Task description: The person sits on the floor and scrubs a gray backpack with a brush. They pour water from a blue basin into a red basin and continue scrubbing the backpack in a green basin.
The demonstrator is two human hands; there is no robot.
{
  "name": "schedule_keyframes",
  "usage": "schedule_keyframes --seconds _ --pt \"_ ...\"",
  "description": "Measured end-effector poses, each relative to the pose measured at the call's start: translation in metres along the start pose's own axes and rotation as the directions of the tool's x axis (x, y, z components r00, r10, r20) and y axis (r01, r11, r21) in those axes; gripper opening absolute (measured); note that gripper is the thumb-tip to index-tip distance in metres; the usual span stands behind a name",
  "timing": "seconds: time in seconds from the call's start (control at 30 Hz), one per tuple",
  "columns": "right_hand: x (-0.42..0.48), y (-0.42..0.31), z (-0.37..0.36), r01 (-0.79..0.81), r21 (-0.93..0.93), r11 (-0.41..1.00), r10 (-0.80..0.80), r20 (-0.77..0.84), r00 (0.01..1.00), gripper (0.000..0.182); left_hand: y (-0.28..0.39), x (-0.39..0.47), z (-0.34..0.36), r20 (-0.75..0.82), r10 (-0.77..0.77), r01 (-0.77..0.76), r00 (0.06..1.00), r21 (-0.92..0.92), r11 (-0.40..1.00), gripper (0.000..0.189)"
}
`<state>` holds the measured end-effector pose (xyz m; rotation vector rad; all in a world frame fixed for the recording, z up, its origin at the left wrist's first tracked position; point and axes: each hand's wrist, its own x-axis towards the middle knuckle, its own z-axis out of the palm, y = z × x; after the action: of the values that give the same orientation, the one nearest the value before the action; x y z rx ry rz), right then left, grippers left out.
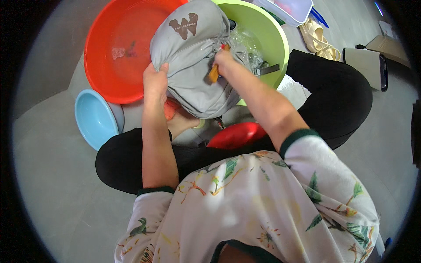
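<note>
A wet-looking grey fabric backpack [194, 56] with a dark printed emblem lies across the red-orange plastic basin and the light green plastic tub in front of me. My left hand [156, 79] grips the cloth at its left edge, thumb on top. Over the right half of the bag, my right hand [224, 60] is closed around a yellow-brown brush-like tool [214, 74], blurred and partly hidden by the fingers. A grey strap with a buckle [266, 70] hangs inside the green tub. The underside of the backpack is hidden.
Left stands the red-orange basin [108, 79] with shallow water, a light blue basin [95, 118] below it. The green tub [279, 36] holds water. A red rounded object [237, 135] sits near my lap. Cream sandals [315, 36], a white plastic container [296, 13] and a bin [361, 65] are at right.
</note>
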<state>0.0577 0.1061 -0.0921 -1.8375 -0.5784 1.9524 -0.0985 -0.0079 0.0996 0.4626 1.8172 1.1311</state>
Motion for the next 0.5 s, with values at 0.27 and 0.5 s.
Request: schedule_keyframes --seconds 0.27,0.5 --pt "-0.101 -0.003 -0.006 0.278 -0.661 0.697 -0.252 0.137 0.958 0.052 -0.023 0.011 -0.017 -0.166 0.035 -0.037 0.985 -0.013 0.999 0.03" --pt "-0.038 -0.043 -0.108 0.086 -0.84 0.536 -0.443 -0.193 0.876 0.06 0.015 0.006 -0.033 -0.291 0.114 -0.137 0.95 -0.058 0.989 0.034"
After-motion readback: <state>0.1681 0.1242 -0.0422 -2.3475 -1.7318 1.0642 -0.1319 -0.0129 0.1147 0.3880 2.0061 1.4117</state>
